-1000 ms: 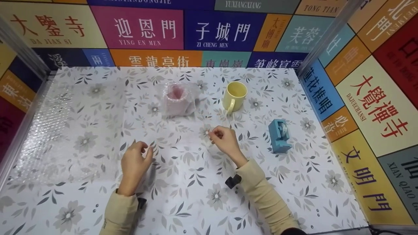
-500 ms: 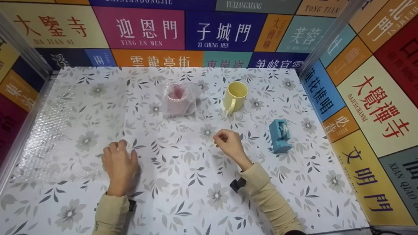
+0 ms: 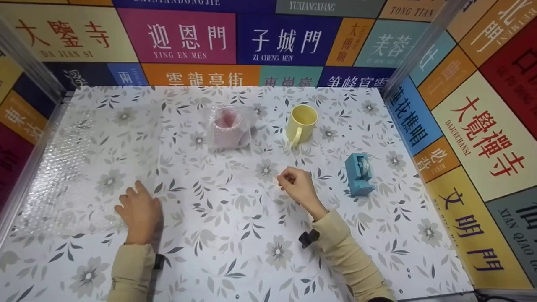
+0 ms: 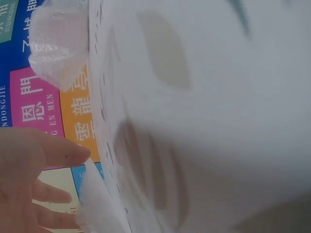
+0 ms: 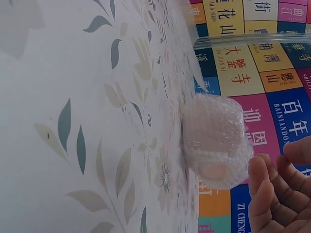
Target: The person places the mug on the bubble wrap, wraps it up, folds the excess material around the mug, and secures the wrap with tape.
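In the head view my left hand (image 3: 138, 212), fingers spread and relaxed, is at the lower right edge of a clear bubble wrap sheet (image 3: 63, 172) lying flat on the left. A raised edge of bubble wrap (image 4: 95, 199) shows near its fingers in the left wrist view. My right hand (image 3: 298, 185) hovers at mid-table, fingers loosely curled with nothing between them. Beyond it stands a pink mug (image 3: 226, 133) wrapped in bubble wrap, its wrapped bulk (image 5: 216, 138) also in the right wrist view. To that mug's right is a bare yellow mug (image 3: 301, 128), handle toward me.
A blue tape dispenser (image 3: 356, 176) with a roll of tape stands to the right of my right hand. The table (image 3: 235, 268) has a white floral cover. Panels with large lettering (image 3: 184, 37) wall it in at the back and sides.
My left hand has moved left from mid-table to the bubble wrap sheet, its fingers spreading. The right hand has drifted slightly right and toward me. Mugs and tape dispenser stay put.
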Motion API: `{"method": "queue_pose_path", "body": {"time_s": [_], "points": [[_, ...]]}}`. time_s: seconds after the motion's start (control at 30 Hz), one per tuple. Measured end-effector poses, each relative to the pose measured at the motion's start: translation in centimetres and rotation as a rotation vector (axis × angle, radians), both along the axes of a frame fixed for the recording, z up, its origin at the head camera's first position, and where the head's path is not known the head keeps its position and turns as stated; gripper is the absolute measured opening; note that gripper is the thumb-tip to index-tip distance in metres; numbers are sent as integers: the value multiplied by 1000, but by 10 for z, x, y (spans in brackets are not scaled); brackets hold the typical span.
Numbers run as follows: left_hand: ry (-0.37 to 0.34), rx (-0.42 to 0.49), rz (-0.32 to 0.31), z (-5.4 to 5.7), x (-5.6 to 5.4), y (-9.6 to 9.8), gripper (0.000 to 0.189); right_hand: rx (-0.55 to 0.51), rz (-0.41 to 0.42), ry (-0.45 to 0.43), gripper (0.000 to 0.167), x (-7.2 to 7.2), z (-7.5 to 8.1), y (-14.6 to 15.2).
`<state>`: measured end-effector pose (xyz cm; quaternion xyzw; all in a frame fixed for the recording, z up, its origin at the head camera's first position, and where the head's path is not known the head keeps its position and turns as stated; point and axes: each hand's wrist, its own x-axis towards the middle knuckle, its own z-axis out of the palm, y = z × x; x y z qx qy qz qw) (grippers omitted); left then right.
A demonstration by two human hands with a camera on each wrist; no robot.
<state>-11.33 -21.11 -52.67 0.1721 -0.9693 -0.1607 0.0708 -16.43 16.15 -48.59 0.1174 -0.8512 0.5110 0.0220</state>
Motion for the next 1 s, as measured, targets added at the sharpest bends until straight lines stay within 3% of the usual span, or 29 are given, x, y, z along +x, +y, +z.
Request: {"method": "queue_pose_path", "body": {"time_s": [0.3,0.63,0.83,1.0], "points": [[-129,-22,-32,3,-2,-6,23,34,-13,33,13,3,4,5],[-199,7,-54,10,2,-11,21,14,-12,41,12,5,5,10],[-184,6,-50,10,10,-14,20,7,-33,37,12,5,2,10],[-5,-37,-17,10,14,-15,18,33,-36,49,11,6,2,10]]}}
